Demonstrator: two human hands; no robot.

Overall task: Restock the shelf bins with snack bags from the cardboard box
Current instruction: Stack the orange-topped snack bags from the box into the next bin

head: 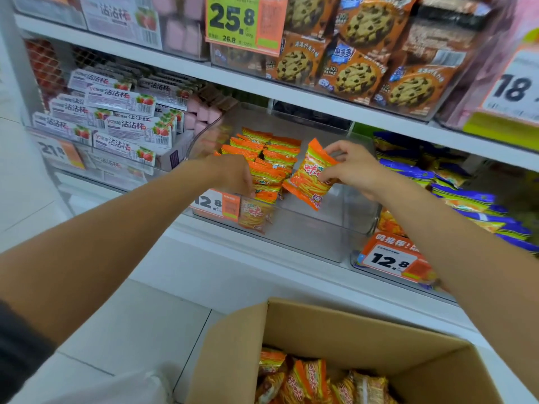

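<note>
Two hands show, the left hand and the right hand, and the right one pinches one orange snack bag. One clear bin holds roughly a dozen stacked bags, packed too tightly for an exact count. One cardboard box shows at least six loose bags. Five price tags are spread over two shelves. At least five cookie bags sit on the upper one.

Store aisle, flat bright light. White shelving fills the view, pale floor tiles below it. Cookie packs on its upper board, strawberry-print boxes at its left end.
</note>
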